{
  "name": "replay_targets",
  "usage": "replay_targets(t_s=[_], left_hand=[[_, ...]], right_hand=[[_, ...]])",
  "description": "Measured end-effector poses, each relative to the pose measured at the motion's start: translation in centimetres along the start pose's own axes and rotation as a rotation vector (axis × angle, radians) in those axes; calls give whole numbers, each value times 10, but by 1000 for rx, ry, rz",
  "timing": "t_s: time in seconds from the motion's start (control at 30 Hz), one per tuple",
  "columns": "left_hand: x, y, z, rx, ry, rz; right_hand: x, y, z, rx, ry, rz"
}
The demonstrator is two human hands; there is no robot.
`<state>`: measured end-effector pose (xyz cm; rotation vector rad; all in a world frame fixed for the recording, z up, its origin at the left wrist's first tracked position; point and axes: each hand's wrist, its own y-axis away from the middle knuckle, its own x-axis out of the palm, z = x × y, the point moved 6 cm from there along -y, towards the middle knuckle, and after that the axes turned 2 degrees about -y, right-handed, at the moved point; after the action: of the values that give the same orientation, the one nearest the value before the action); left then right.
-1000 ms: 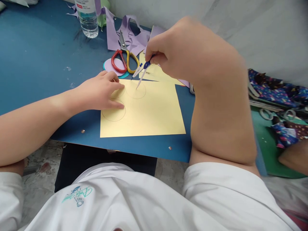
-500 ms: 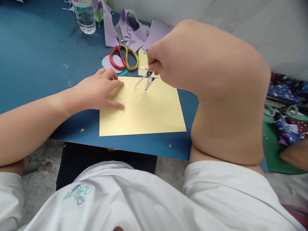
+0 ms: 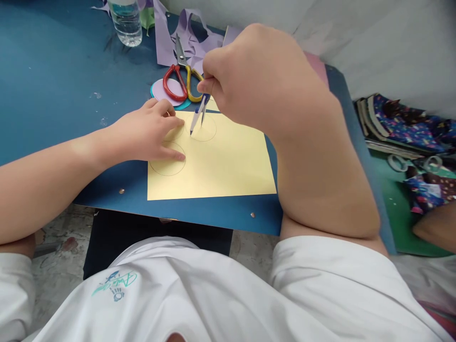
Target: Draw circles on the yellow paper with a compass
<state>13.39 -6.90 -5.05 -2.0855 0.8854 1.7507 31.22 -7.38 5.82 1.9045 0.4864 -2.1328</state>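
Observation:
A sheet of yellow paper (image 3: 228, 161) lies on the blue table, with several thin circles drawn at its left and top. My left hand (image 3: 151, 130) rests on its left side, fingers spread and pressing the paper. My right hand (image 3: 228, 76) pinches the top of a drawing compass (image 3: 200, 111), blue at the head with pale legs. Both legs reach down to the upper circle, one inside it and the pencil leg on its lower left line. Just beyond my hands lie scissors (image 3: 181, 71) with a red and a yellow handle, partly over round paper cut-outs (image 3: 156, 89).
Purple paper scraps (image 3: 166, 40) and a water bottle (image 3: 126, 23) are at the back of the blue table (image 3: 53, 85). On the right, a green table (image 3: 399, 228) holds patterned pouches, scissors and another person's arm (image 3: 436, 227).
My right hand has moved left and turned the compass, so its pencil leg has swung from the circle's right side to the lower left. My left hand stays in place.

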Motion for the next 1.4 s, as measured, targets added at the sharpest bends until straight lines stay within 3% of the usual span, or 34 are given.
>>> replay_targets(t_s=[0.1,0.27,0.67,0.9,1.0,1.17,1.4], left_hand=[[1,-1,1,6,-18,-15],[2,-1,1,25,-27,-58],[4,-2,3,49,-19,-56],[6,-6,4,53,-66,-58],[4,-6,2,48,-51,-79],[3,-7,3,46,-36,-50],[1,-4,1,37,-12,-47]], right_hand=[[0,-4,5,139,278,72],[1,-9,-1,123,265,30],[9,-7,-12,17,-119,-78],[42,1,-32,73,-349,-117],[49,10,-44,118,-419,-197],[36,40,-52,109,-526,-381],[45,80,-41,148,-627,-539]])
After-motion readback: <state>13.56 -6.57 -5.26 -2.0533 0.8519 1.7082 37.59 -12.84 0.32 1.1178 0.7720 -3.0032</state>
